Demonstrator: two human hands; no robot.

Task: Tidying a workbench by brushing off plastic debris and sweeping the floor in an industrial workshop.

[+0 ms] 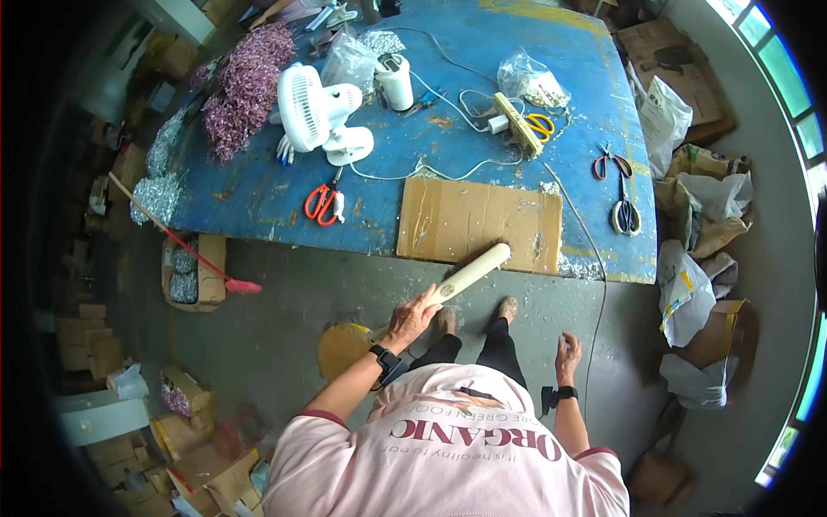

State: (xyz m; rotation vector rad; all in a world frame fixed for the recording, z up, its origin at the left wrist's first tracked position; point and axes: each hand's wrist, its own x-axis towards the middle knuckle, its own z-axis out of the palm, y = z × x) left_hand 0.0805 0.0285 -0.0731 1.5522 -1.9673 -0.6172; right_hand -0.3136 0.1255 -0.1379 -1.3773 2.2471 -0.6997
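My left hand [408, 324] is closed around a long cream-coloured stick [470, 275] with a rounded end and a dark round mark. It slants up and to the right, its far end over the front part of a flat cardboard piece [482, 220]. That cardboard lies at the front edge of a blue table [379, 138]. Lower on the right, my right hand [568, 355] hangs away from the table, fingers loosely bent and apart, with nothing visible in it. Red-handled scissors [323, 202] lie left of the cardboard; dark-handled scissors [624, 215] lie to its right.
On the table stand a white fan [310, 112], a white canister [394, 82] and a power strip [517, 125] with trailing cords, beside yellow-handled scissors [540, 127]. Pink tinsel [245, 86] is heaped at left. A red broom [189, 246] leans there. White sacks [685, 293] line the right wall.
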